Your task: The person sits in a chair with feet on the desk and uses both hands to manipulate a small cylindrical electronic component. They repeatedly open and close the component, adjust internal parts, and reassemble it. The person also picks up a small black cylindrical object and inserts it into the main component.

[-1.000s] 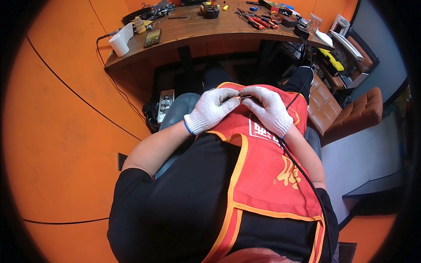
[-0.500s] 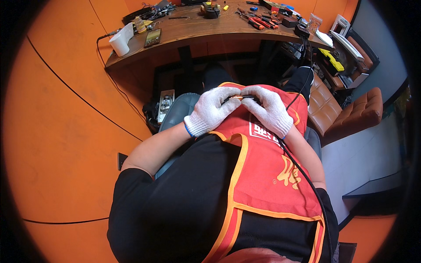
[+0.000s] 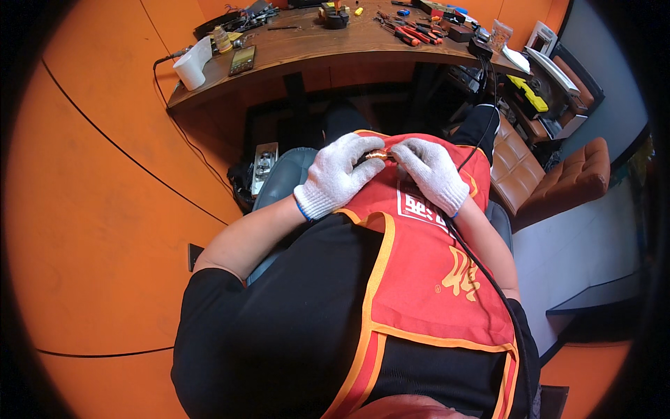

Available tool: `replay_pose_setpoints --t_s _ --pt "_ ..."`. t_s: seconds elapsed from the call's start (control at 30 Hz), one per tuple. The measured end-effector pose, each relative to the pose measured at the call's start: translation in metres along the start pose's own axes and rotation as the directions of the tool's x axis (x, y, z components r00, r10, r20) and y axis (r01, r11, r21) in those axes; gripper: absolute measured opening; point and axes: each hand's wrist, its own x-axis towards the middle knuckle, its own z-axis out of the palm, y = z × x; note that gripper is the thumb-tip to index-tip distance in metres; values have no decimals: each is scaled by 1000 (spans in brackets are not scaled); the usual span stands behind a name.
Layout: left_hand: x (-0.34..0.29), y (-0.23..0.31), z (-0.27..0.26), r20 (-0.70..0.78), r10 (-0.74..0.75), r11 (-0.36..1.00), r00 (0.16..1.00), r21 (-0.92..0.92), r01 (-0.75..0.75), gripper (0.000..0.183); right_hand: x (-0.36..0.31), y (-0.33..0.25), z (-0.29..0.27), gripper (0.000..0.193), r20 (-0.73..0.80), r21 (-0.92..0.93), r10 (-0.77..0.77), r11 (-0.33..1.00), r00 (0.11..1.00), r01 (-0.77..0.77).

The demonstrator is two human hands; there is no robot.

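Note:
Both my hands wear white knitted gloves and meet over my lap, above the red apron with its yellow edging. My left hand pinches a thin, shiny copper-coloured piece, dark toward its left end, between thumb and fingers. At its other end, the fingertips of my right hand are closed on it. The gloves cover much of the piece, so its exact kind cannot be told. A black cable passes by my right wrist and runs down the apron.
Ahead stands a wooden table with red-handled pliers, a phone, a white paper roll and small parts. A brown padded chair is at the right. An orange wall rises at the left.
My right fingers have shifted slightly right along the piece, and more of its copper-coloured surface shows. My left hand has barely moved.

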Motion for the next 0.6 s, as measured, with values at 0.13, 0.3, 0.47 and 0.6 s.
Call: replay_pose_setpoints --t_s 0.13,0.3,0.47,0.6 --pt "-1 2 3 -6 -121 987 993 -106 120 35 0 -4 2 32 9 80 -13 997 1000 12" --pt "-2 3 3 -4 -152 985 988 -83 151 35 -3 -10 2 28 5 49 -31 998 1000 30" --pt "-2 -1 3 -1 -160 980 987 -117 159 33 -4 -12 1 26 4 -21 -116 993 993 116" --pt "-3 -6 7 -25 -145 975 989 -173 138 30 -4 -10 1 25 -8 -15 -167 986 986 167"
